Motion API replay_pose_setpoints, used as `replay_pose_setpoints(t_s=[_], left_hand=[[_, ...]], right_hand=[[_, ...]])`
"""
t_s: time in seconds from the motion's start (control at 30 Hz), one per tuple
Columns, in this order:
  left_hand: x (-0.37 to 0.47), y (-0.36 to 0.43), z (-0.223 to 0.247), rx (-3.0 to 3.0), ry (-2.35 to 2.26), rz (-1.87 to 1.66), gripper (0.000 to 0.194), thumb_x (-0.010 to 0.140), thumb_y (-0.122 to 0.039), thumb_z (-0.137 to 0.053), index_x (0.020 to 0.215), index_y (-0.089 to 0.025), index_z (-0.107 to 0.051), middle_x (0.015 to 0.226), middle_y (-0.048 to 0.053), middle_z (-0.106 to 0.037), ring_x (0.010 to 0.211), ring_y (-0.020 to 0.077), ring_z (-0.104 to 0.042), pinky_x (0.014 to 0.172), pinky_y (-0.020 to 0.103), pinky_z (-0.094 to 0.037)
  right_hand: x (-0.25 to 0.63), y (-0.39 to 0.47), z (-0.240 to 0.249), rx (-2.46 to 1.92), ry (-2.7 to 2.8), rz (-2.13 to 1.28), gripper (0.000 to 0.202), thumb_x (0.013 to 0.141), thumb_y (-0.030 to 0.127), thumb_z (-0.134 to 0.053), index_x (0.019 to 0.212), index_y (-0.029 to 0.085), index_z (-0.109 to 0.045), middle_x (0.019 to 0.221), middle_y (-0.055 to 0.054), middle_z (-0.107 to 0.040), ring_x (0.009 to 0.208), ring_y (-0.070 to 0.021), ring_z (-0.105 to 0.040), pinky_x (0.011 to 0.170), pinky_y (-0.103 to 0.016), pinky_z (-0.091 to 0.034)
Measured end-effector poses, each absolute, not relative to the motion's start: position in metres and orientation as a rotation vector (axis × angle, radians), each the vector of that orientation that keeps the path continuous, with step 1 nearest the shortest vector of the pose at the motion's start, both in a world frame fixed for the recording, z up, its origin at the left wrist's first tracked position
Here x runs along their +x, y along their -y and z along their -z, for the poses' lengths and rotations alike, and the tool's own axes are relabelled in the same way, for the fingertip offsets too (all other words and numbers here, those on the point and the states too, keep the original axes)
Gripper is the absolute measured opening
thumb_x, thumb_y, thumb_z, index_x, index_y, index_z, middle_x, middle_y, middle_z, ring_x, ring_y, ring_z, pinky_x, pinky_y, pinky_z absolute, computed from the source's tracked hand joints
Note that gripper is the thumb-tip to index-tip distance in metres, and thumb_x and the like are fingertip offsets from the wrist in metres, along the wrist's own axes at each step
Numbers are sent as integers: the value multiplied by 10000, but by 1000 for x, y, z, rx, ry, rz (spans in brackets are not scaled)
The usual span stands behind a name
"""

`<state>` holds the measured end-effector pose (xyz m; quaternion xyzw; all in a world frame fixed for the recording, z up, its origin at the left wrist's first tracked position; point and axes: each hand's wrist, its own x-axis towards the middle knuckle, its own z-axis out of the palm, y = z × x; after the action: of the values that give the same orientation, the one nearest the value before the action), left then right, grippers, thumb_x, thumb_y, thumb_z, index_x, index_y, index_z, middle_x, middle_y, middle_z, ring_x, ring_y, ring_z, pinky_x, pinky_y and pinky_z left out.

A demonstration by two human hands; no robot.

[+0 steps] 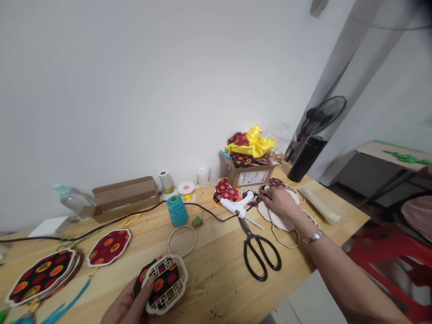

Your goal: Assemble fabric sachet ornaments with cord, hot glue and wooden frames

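My left hand (pixel 126 303) is closed on a pale lattice frame (pixel 184 276) with scalloped edges, together with a black and red patterned fabric piece (pixel 158 284) behind it. My right hand (pixel 278 201) reaches down onto a pile of pale wooden cutouts (pixel 285 221) at the right of the table. Its fingertips are hidden against the pile, so their grip is unclear. Between the hands lie black-handled scissors (pixel 255 252) and a white glue gun (pixel 236 207). A thin round hoop (pixel 169 243) rests just beyond the lattice frame.
A teal thread cone (pixel 177 210), a ribbon spool (pixel 186 189) and an open cardboard box (pixel 124 198) stand near the wall. A fabric-filled box (pixel 251 175) and a black cylinder (pixel 306 158) are farther right. Finished-looking fabric panels (pixel 110 247) lie left. A black cable (pixel 124 217) crosses the table.
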<state>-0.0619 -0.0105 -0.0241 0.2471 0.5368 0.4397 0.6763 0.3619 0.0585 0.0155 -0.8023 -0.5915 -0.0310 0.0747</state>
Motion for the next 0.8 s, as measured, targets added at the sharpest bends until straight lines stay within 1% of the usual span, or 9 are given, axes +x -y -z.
replay_pose_setpoints(t_s=[0.07,0.2,0.3,0.4,0.5,0.57,0.63,0.73,0.8], left_hand=[[-62,11,24,567,-1224,-1000,612,563,-363,-816,1119,-179,-638,1039,75,-713,966,303,-652,761,319,-576],[-60,11,21,567,-1256,-1023,618,524,-356,-833,1087,-175,-651,1008,67,-723,954,305,-655,724,298,-583],[-57,11,18,563,-1272,-1025,608,485,-342,-851,1040,-179,-663,1009,56,-724,957,295,-654,690,262,-582],[-54,11,14,561,-1324,-1027,624,437,-355,-864,1003,-178,-670,1016,59,-723,938,296,-659,642,244,-580],[-53,11,12,546,-1344,-1024,643,417,-361,-868,999,-173,-669,1036,68,-716,937,311,-657,621,257,-583],[-53,11,13,545,-1311,-1019,614,444,-353,-861,999,-171,-671,1043,70,-713,947,309,-655,635,257,-583],[-54,12,16,555,-1266,-1019,575,503,-369,-838,1016,-171,-672,1046,72,-712,957,305,-653,673,269,-582],[-57,14,20,564,-1214,-1022,599,556,-353,-817,1105,-184,-645,1051,67,-710,964,302,-652,734,300,-577],[-58,15,22,548,-1179,-1030,626,586,-328,-807,1164,-189,-611,1056,62,-708,971,292,-650,759,300,-571]], right_hand=[[365,-59,-16,-2425,1708,56,288,850,329,-476,878,108,-659,824,-166,-682,776,-241,-621,679,-296,-396],[382,-53,-22,-2415,1497,45,308,875,244,-404,963,94,-659,869,-171,-687,775,-236,-629,674,-294,-394],[398,-49,-26,-2380,1301,26,335,868,228,-395,984,87,-675,837,-157,-698,742,-236,-633,644,-294,-406],[410,-46,-26,-2320,1132,14,342,845,235,-425,990,74,-690,810,-135,-709,726,-229,-635,619,-285,-428],[415,-45,-22,-2256,1025,-5,340,831,248,-458,979,50,-692,708,-105,-703,624,-203,-621,544,-269,-436],[415,-45,-19,-2226,987,-10,335,830,249,-472,968,35,-690,634,-91,-684,550,-187,-599,502,-266,-433],[414,-46,-17,-2211,976,-2,326,833,251,-480,963,38,-691,609,-88,-673,520,-180,-589,493,-270,-437],[416,-47,-18,-2220,998,34,321,837,263,-482,965,55,-691,652,-105,-683,569,-196,-609,537,-284,-454],[418,-45,-21,-2244,1032,71,342,832,270,-481,1006,51,-676,736,-134,-697,656,-226,-630,593,-305,-461]])
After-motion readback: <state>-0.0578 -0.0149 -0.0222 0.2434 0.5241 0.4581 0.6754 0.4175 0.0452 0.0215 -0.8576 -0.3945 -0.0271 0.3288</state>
